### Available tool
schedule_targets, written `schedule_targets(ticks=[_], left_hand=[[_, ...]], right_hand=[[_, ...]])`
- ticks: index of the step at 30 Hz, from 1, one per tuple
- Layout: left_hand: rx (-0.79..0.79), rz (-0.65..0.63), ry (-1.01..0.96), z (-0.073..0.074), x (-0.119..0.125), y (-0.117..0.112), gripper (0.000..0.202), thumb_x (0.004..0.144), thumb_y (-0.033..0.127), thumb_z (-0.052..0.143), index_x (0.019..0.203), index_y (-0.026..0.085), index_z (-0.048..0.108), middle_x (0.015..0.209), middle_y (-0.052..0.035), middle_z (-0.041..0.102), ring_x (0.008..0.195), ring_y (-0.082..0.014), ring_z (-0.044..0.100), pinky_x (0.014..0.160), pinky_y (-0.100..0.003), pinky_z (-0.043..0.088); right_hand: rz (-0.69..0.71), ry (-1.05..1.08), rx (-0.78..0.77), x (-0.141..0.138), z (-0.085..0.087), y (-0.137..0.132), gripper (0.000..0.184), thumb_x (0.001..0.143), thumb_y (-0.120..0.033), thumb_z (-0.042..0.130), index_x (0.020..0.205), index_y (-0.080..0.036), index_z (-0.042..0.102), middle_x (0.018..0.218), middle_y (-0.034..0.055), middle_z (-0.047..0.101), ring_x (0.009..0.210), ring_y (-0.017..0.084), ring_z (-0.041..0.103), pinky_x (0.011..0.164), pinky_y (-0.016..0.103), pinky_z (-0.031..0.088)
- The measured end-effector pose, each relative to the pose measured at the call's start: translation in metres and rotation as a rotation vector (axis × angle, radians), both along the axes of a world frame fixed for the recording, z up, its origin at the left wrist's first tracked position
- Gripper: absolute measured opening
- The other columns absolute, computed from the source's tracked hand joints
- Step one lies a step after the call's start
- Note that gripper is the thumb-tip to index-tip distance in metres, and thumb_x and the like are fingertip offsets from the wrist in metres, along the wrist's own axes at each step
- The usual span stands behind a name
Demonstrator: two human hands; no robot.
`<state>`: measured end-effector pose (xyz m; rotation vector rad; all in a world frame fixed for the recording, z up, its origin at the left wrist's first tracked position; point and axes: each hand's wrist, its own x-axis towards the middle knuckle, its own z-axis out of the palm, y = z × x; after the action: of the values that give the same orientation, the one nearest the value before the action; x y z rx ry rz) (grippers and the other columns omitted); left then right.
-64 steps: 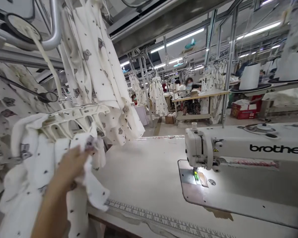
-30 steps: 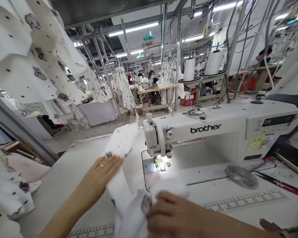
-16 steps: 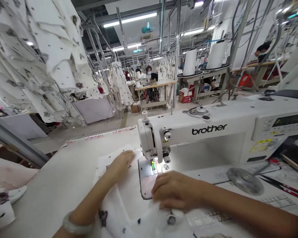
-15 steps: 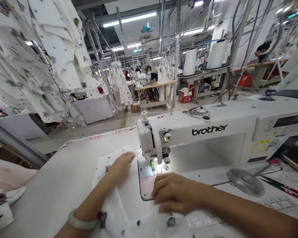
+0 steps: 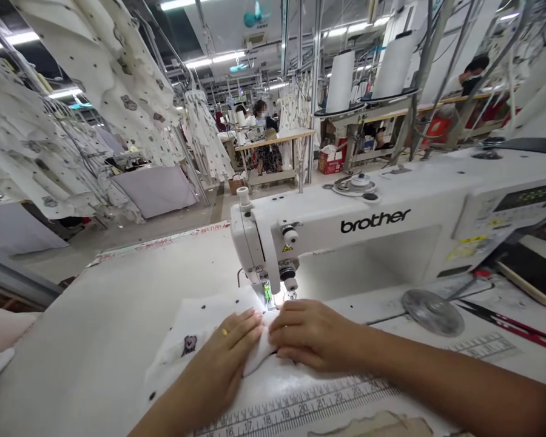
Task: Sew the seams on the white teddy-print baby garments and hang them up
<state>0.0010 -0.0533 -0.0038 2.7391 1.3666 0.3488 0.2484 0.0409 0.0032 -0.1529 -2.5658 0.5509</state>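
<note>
White printed fabric (image 5: 221, 303) with dark spots and a small bear figure lies on the sewing machine's bed, its edge reaching the lit presser foot (image 5: 267, 294). My left hand (image 5: 230, 352), wearing a yellow ring, rests flat on this cloth just left of the foot, fingers stretched out. Close in front of the foot, my right hand (image 5: 316, 334) has its fingers bent and pinches a folded part of the same fabric. Both hands' fingertips nearly meet. The white sewing machine (image 5: 382, 215) stands behind them; the needle point cannot be made out.
A printed ruler scale (image 5: 295, 409) runs along the table's front. To the right are a clear round disc (image 5: 432, 312) and red-handled tweezers (image 5: 514, 325). Thread cones (image 5: 341, 82) stand behind the machine. Printed garments (image 5: 104, 67) hang at left. Other people sit at far tables.
The fabric has been moved up to the presser foot, covering the plate and uncovering the ruler. My left hand has come back toward the right hand. The camera view has shifted.
</note>
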Motion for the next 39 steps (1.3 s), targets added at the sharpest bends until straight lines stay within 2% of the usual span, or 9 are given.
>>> schedule_targets(ticks=[3,9,14,17,23,29,39], left_hand=[[-0.023,-0.029,0.033,0.002,0.0,0.005,0.056,0.095,0.007,0.038,0.148,0.022,0.034,0.152,-0.0056,0.044,0.142,-0.0203,0.037,0.117,-0.044,0.037],[-0.023,-0.05,0.059,0.006,0.001,0.008,0.055,0.094,0.005,0.035,0.147,0.022,0.036,0.152,-0.006,0.043,0.14,-0.0203,0.039,0.116,-0.046,0.037],[-0.002,-0.067,0.042,0.002,-0.002,0.005,0.058,0.093,0.006,0.038,0.148,0.023,0.035,0.152,-0.007,0.042,0.142,-0.0234,0.037,0.115,-0.047,0.038],[-0.025,-0.065,0.051,-0.002,-0.004,0.008,0.059,0.094,0.006,0.038,0.15,0.022,0.031,0.151,-0.0082,0.045,0.141,-0.023,0.039,0.116,-0.049,0.037],[-0.043,-0.086,-0.003,0.0,0.001,0.028,0.049,0.096,0.008,0.037,0.143,0.022,0.04,0.148,-0.0085,0.048,0.139,-0.0213,0.041,0.116,-0.047,0.036],[-0.07,-0.089,-0.016,0.003,-0.001,0.049,0.053,0.097,0.009,0.036,0.147,0.024,0.035,0.149,-0.0099,0.045,0.137,-0.0219,0.043,0.115,-0.046,0.038],[-0.058,-0.091,-0.014,0.005,-0.001,0.054,0.054,0.097,0.01,0.036,0.149,0.026,0.033,0.145,-0.0086,0.05,0.134,-0.0225,0.046,0.112,-0.044,0.042]], right_hand=[[-0.064,-0.085,0.073,0.002,-0.002,0.002,0.026,0.098,-0.031,0.053,0.115,-0.014,0.063,0.115,0.0091,0.068,0.104,0.021,0.056,0.095,0.037,0.045],[-0.064,-0.111,0.072,0.007,0.002,0.005,0.023,0.097,-0.036,0.056,0.104,-0.016,0.066,0.104,0.0069,0.07,0.101,0.02,0.056,0.093,0.037,0.043],[0.0,-0.099,0.055,0.01,0.004,0.005,0.034,0.096,-0.037,0.057,0.124,-0.018,0.059,0.12,0.007,0.066,0.11,0.02,0.052,0.099,0.038,0.038],[0.011,-0.179,0.104,0.01,0.004,0.004,0.029,0.097,-0.039,0.055,0.117,-0.019,0.061,0.111,0.0051,0.068,0.105,0.02,0.053,0.098,0.038,0.036],[-0.071,-0.214,0.254,0.01,0.002,0.011,0.026,0.1,-0.039,0.05,0.104,-0.017,0.063,0.099,0.0049,0.067,0.1,0.02,0.053,0.094,0.036,0.035],[-0.153,-0.202,0.301,0.012,-0.001,0.019,0.025,0.1,-0.038,0.05,0.113,-0.018,0.059,0.109,0.0038,0.067,0.105,0.021,0.052,0.099,0.037,0.031],[-0.168,-0.207,0.284,0.013,0.002,0.019,0.027,0.099,-0.038,0.053,0.116,-0.019,0.058,0.112,0.003,0.066,0.109,0.021,0.05,0.105,0.038,0.028]])
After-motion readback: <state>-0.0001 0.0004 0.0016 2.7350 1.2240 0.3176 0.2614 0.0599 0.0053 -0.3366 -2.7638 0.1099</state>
